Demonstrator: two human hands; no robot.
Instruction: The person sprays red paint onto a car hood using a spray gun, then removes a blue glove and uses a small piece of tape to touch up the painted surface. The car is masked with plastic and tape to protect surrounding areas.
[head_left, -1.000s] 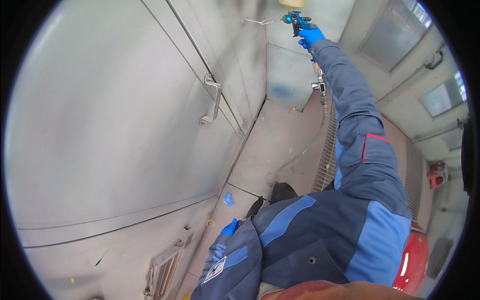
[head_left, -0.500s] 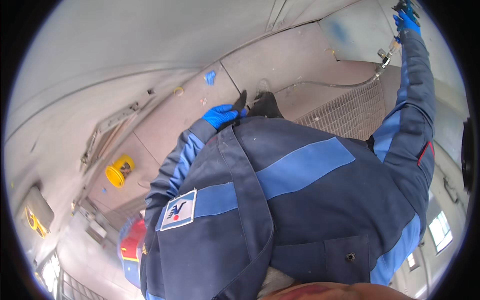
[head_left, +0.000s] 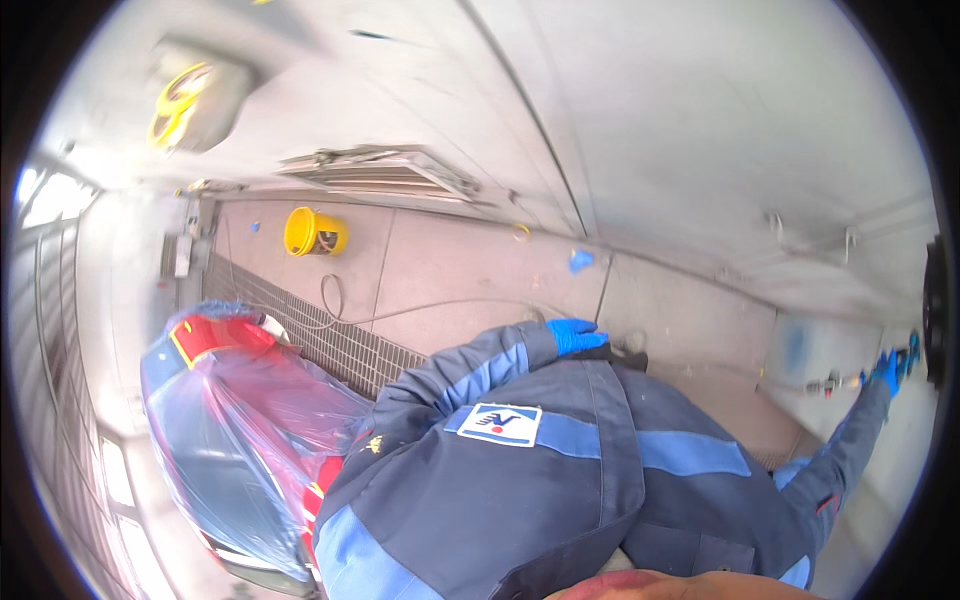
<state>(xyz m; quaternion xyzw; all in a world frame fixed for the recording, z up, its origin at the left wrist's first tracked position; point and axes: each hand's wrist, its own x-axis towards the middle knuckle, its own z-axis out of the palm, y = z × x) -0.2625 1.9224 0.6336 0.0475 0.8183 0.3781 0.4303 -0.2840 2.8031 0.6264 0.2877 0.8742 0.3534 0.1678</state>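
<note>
My right hand (head_left: 886, 370), in a blue glove, is stretched far out to the right. It grips a teal spray gun (head_left: 910, 353), seen small near the picture's rim. Metal air fittings (head_left: 835, 384) stick out beside it. My left hand (head_left: 574, 337), gloved in blue too, lies near the front of my dark blue jacket (head_left: 500, 490). Its visible fingers are stretched out and close together. Just below them is something black that I cannot make out, and whether the hand touches it is unclear.
Clear film (head_left: 225, 430) drapes a red and dark object at left. A hose (head_left: 440, 307) runs across the floor past a floor grate (head_left: 345, 350). A yellow bucket (head_left: 314, 232) stands by the pale wall (head_left: 680, 120). A crumpled blue glove-like scrap (head_left: 581, 261) lies beyond my left hand.
My view has swung left, bringing the film-draped object and more hose into sight. My right arm now appears lower at the right rim, still gripping the spray gun. My left hand's fingers look straighter.
</note>
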